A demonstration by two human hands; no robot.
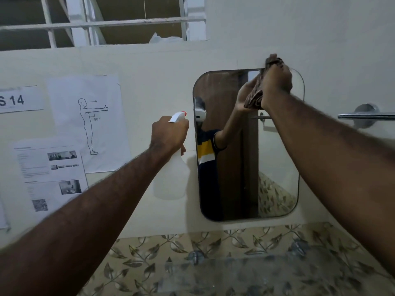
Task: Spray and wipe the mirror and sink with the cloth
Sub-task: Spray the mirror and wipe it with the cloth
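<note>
Right hand: your right hand (pixel 276 80) is closed around the cloth (pixel 255 98), pressing it flat against the top right corner of the mirror (pixel 275 167); part of the cloth pokes above the mirror's upper edge onto the wall.
Left hand: your left hand (pixel 168 133) is wrapped tight around the neck of the spray bottle (pixel 173 178), just left of the mirror's left edge, about halfway up it.
Spray bottle: white and translucent, white trigger head with a red tip, hanging upright below your fist; no label can be read on it.
Mirror: rounded corners, fixed to the pale wall, higher than wide. The glass below and left of the cloth is uncovered.
Writing: far left, a sheet (pixel 20 100) reads "S 14". Beside it a drawing (pixel 89 122) of a standing figure with one arm held out is marked "90 °". Below sits a printed page (pixel 50 174) with small photos and a QR code; its text is too small to read.
Edges: a chrome towel bar (pixel 366 116) juts from the wall just right of the mirror, close to your right forearm.
Sink: only a blurred glassy edge (pixel 235 272) shows near you against leaf-patterned tiles (pixel 149 253); you cannot tell more.
Above: a white barred window (pixel 102 22) sits over the wall ledge.
</note>
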